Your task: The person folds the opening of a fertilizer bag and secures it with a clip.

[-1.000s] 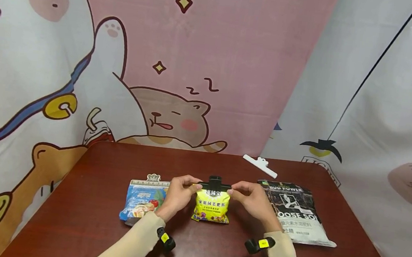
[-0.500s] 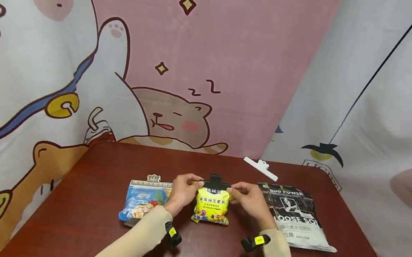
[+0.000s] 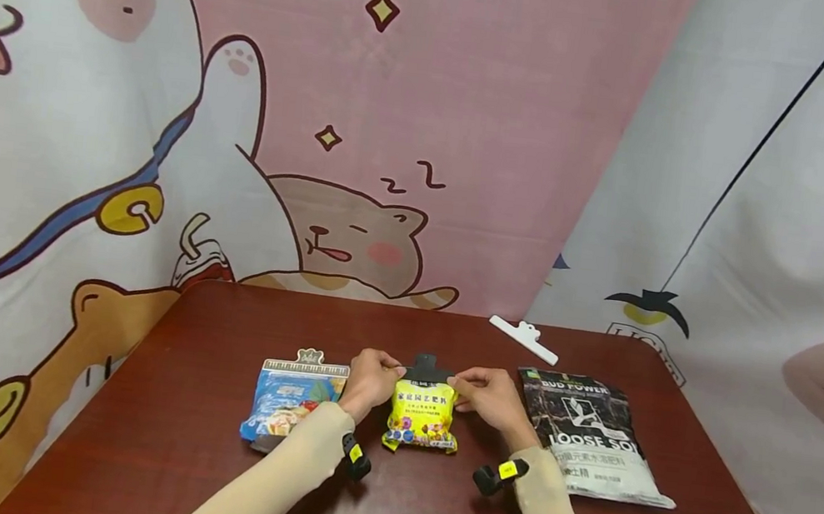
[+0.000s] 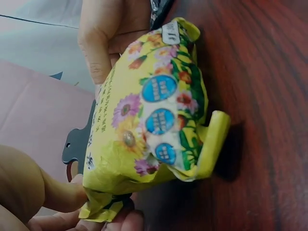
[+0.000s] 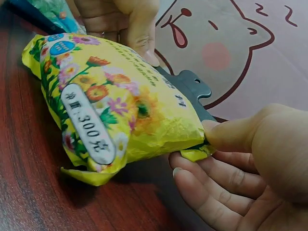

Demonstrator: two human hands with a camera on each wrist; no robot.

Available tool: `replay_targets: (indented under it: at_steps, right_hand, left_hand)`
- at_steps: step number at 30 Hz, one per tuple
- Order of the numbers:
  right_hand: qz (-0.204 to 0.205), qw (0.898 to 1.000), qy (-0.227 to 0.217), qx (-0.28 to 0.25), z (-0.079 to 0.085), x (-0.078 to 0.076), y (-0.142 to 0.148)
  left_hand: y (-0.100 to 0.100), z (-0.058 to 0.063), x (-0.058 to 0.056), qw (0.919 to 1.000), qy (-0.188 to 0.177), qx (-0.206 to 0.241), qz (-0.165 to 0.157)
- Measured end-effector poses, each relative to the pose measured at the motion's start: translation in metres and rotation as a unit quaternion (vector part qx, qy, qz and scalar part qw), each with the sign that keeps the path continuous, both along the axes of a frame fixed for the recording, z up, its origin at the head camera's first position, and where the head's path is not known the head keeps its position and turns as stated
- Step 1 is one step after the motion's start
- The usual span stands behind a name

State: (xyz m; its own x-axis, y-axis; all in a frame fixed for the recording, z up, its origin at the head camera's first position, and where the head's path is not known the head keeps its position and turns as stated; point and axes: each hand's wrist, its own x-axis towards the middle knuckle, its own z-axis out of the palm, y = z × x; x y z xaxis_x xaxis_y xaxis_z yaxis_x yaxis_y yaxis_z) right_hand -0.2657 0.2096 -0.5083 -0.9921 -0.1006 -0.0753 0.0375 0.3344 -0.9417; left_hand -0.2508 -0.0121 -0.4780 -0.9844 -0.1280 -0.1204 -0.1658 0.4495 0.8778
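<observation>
A plump yellow fertilizer bag with flowers printed near its bottom lies in the middle of the table. Across its top edge sits a dark bag clip. My left hand pinches the top left corner between thumb and fingers, right at the clip's end. At the opposite corner, my right hand pinches the bag the same way; the right wrist view shows the thumb on top and fingers underneath. Seen from the wrists, the bag's top is tipped away, and the clip's tab points outward.
To the left is a blue food bag topped by a decorated clip, partly behind my left arm. A black and white soil bag lies on the right. Behind it rests a white clip, near the table's far edge.
The yellow bag's top and clip have tipped backward, so less of the upper label shows. Both hands keep their pinch while the wrists shift slightly inward. The other bags stay put.
</observation>
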Motion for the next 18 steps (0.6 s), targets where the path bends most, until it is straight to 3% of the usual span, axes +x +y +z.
replay_targets:
  at_steps: [9,18]
  right_hand:
    - [-0.02,1.0,-0.002,0.024,-0.006,-0.005,-0.007]
    - [-0.069,0.991,0.0,0.116,0.004,0.003,-0.014]
  left_hand:
    - [-0.002,-0.001,-0.006,0.999,-0.029,-0.03,-0.014]
    - [-0.001,-0.004,-0.01,0.9953,-0.018,-0.087,-0.04]
